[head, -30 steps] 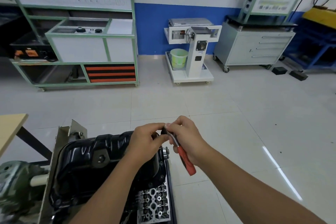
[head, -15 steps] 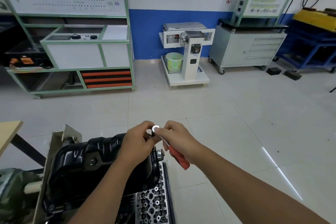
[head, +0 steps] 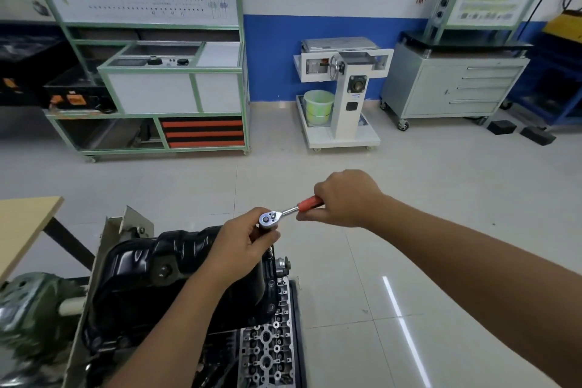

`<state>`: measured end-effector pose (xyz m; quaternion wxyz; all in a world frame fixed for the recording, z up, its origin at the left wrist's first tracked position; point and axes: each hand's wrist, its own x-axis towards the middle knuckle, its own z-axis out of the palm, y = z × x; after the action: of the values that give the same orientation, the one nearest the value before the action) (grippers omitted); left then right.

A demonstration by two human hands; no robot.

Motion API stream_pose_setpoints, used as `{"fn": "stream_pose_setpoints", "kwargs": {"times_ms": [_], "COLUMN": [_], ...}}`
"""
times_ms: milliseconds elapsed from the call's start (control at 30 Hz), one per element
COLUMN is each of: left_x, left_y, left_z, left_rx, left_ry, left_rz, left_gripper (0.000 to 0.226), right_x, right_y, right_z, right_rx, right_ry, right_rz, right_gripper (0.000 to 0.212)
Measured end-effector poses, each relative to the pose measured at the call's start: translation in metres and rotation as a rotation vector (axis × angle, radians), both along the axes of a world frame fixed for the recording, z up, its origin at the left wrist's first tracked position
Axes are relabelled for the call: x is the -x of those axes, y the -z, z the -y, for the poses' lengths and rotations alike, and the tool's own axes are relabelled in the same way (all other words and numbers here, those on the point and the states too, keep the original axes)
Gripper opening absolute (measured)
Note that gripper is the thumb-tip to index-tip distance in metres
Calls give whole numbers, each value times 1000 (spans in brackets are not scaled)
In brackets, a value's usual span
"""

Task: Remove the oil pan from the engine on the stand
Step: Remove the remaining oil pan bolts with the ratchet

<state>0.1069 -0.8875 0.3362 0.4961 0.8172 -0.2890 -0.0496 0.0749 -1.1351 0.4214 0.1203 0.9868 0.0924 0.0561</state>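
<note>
The black oil pan (head: 148,264) sits on top of the upturned engine (head: 267,346) at the lower left, on the stand (head: 110,230). A ratchet wrench (head: 285,213) with a red handle stands over the pan's right edge. My left hand (head: 242,242) curls round the ratchet's head and the dark extension below it. My right hand (head: 343,198) grips the red handle, which points up and to the right. The socket end and the bolt under it are hidden by my left hand.
A wooden table corner (head: 25,224) juts in at the left. Across the tiled floor stand a green-framed training bench (head: 176,88), a white engine stand cart (head: 340,98) with a green bucket (head: 318,105), and a grey drawer cabinet (head: 453,85).
My right hand has swung the ratchet handle from pointing down toward me to pointing up and right. My left hand now wraps the ratchet head. The camera tilted slightly.
</note>
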Motion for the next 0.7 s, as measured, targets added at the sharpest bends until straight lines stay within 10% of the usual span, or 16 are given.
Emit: {"fn": "stream_pose_setpoints", "kwargs": {"times_ms": [300, 433, 700], "left_x": [-7, -9, -4], "left_y": [1, -4, -7], "left_z": [13, 2, 13], "left_rx": [108, 89, 36], "left_ry": [-188, -54, -158], "left_rz": [60, -56, 126], "left_gripper": [19, 16, 41], "right_x": [37, -8, 9], "right_y": [-2, -34, -21], "right_z": [-40, -32, -84], "right_rx": [-49, 134, -130], "right_ry": [-149, -85, -162], "right_rz": [-392, -221, -284], "right_gripper": [45, 21, 41]}}
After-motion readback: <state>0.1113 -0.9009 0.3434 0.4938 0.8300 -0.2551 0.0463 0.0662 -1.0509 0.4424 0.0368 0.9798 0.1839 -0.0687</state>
